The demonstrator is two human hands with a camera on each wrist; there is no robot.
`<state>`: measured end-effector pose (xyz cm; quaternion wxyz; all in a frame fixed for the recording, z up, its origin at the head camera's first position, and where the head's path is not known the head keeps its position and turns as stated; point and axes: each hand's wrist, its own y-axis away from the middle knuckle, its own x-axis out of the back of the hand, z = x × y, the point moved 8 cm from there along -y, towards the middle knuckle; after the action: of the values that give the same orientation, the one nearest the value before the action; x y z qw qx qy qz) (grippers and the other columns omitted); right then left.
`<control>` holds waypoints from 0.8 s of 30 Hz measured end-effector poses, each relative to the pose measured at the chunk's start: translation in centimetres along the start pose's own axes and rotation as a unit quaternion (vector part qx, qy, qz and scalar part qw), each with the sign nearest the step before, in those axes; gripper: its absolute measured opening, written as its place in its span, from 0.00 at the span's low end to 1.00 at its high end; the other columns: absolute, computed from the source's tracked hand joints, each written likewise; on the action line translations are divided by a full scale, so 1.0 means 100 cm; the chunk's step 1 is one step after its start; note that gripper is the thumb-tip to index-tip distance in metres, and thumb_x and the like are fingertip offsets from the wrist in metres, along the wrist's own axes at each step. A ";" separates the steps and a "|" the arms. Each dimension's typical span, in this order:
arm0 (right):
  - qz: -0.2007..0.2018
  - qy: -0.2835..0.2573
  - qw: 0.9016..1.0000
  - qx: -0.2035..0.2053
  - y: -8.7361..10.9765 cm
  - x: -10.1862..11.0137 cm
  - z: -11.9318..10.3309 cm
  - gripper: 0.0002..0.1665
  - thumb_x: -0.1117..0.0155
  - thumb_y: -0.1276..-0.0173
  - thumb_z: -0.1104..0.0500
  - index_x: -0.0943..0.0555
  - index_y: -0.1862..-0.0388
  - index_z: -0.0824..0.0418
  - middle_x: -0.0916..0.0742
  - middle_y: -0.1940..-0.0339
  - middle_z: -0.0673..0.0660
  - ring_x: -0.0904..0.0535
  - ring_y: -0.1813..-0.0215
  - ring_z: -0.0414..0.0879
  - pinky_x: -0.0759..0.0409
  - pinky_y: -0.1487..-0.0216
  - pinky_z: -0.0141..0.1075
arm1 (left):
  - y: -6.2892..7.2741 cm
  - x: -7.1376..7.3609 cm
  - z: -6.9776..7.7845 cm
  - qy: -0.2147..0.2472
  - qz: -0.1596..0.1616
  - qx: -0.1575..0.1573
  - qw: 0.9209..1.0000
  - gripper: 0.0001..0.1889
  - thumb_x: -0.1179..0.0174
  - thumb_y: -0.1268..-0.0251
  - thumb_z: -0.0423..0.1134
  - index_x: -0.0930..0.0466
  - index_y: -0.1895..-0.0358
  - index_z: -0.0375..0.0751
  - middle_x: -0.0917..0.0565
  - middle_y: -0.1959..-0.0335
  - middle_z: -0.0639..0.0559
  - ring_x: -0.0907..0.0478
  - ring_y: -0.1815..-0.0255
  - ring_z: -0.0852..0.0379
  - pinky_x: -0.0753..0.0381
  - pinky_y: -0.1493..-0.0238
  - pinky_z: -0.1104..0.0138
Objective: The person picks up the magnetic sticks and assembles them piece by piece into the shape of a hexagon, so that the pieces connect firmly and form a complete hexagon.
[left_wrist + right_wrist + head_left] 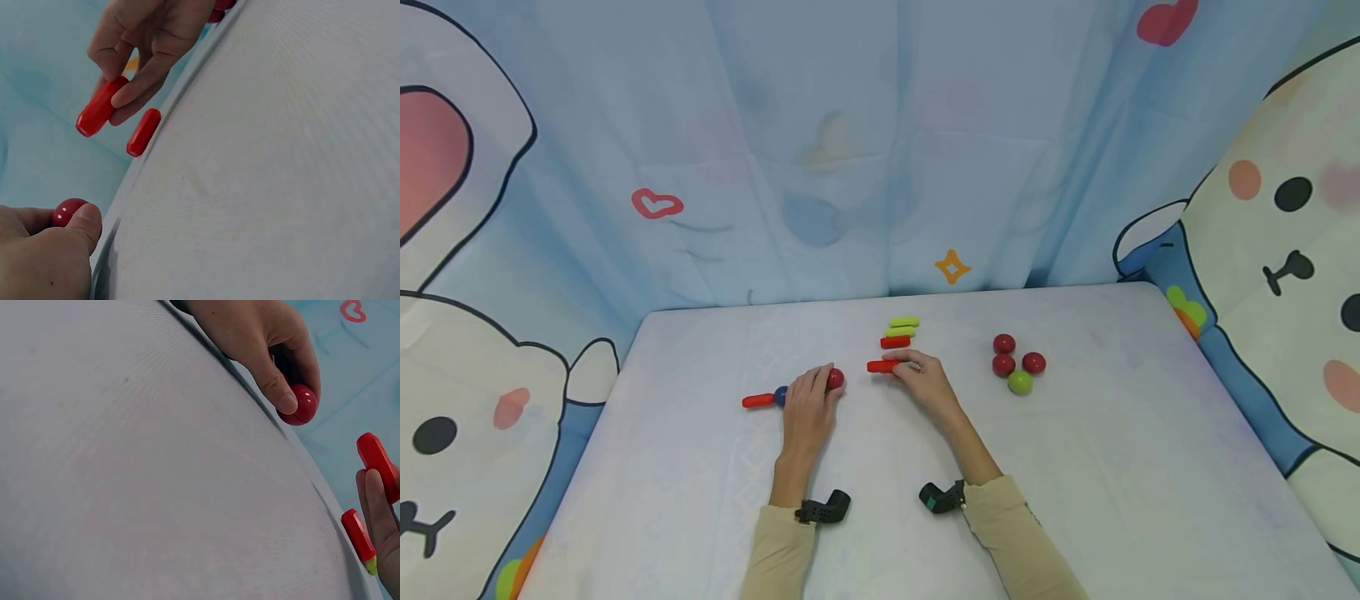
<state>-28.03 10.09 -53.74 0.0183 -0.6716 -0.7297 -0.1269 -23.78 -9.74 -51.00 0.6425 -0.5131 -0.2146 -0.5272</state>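
Observation:
My left hand [807, 407] grips a glossy red ball [836, 378] between thumb and fingers. The left wrist and right wrist views both show this ball at the fingertips. Left of that hand, a blue ball [781, 396] touches the end of a red stick [757, 401]; what lies under the palm is hidden. My right hand [931, 390] pinches another red stick [880, 367] by its right end, the free end pointing left toward the red ball, with a gap between them. In the left wrist view this stick [95, 114] appears raised off the table.
Beyond the right hand lie one more red stick [895, 342] and two yellow-green sticks [903, 322], side by side. To the right, three red balls [1003, 343] cluster with a green ball [1020, 382]. A white cloth covers the table [1120, 500]; a blue curtain [850, 150] hangs behind.

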 end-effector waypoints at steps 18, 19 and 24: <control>-0.021 0.004 0.999 0.027 0.000 -0.003 -0.004 0.16 0.35 0.33 0.52 0.19 0.47 0.50 0.19 0.41 0.54 0.20 0.44 0.50 0.21 0.39 0.42 | 0.000 0.001 0.002 0.008 -0.003 -0.003 1.000 0.24 0.38 0.34 0.44 0.26 0.37 0.44 0.19 0.43 0.46 0.23 0.42 0.49 0.26 0.36 0.54; -0.022 0.007 0.999 0.031 0.000 -0.004 -0.004 0.16 0.35 0.33 0.52 0.18 0.47 0.51 0.19 0.41 0.54 0.21 0.44 0.50 0.22 0.38 0.43 | 0.000 0.001 0.002 0.008 -0.001 -0.004 1.000 0.24 0.38 0.34 0.44 0.26 0.37 0.44 0.19 0.43 0.46 0.23 0.42 0.49 0.26 0.36 0.54; -0.024 0.036 0.998 0.049 0.001 -0.007 -0.006 0.17 0.35 0.33 0.52 0.19 0.46 0.51 0.18 0.42 0.55 0.23 0.43 0.50 0.21 0.39 0.44 | 0.000 0.002 0.003 0.006 0.002 -0.007 1.000 0.24 0.38 0.35 0.44 0.26 0.36 0.44 0.19 0.44 0.46 0.23 0.42 0.49 0.25 0.37 0.54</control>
<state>-27.94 9.27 -53.31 0.0746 -0.6475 -0.7496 -0.1153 -23.63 -9.59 -50.76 0.6413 -0.5150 -0.2054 -0.5304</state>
